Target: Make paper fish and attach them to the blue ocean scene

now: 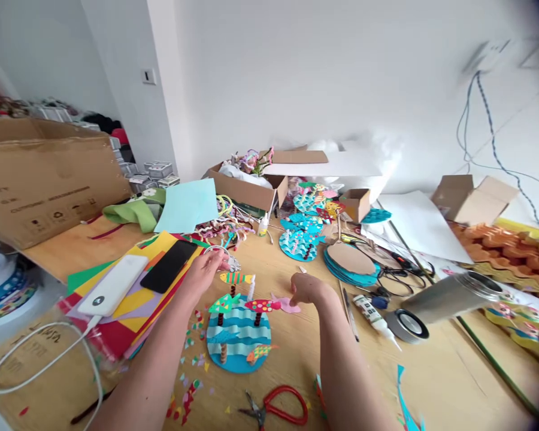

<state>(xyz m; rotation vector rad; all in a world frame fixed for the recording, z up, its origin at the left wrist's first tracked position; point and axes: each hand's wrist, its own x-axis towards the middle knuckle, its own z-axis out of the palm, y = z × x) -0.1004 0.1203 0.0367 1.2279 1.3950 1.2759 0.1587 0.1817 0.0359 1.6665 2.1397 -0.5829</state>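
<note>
A round blue craft [239,335] with wavy paper strips and several paper fish on coiled stems lies on the table between my forearms. My left hand [210,263] is above its far left side, beside a coil of white cable, fingers bent together; what they hold, if anything, is too small to tell. My right hand [309,288] is to the right of the craft, near the pink tail of the red fish [263,306], with its fingers curled and their tips partly hidden. Red-handled scissors [285,404] lie open in front of the craft, with paper scraps to their left.
Left are coloured sheets [161,242], a black phone [168,266] and a white power bank [113,285]. Behind stand finished-looking blue crafts [299,239] and a cardboard box [247,190]. At right are blue discs [351,268], a glue bottle [372,314] and a steel flask [449,297].
</note>
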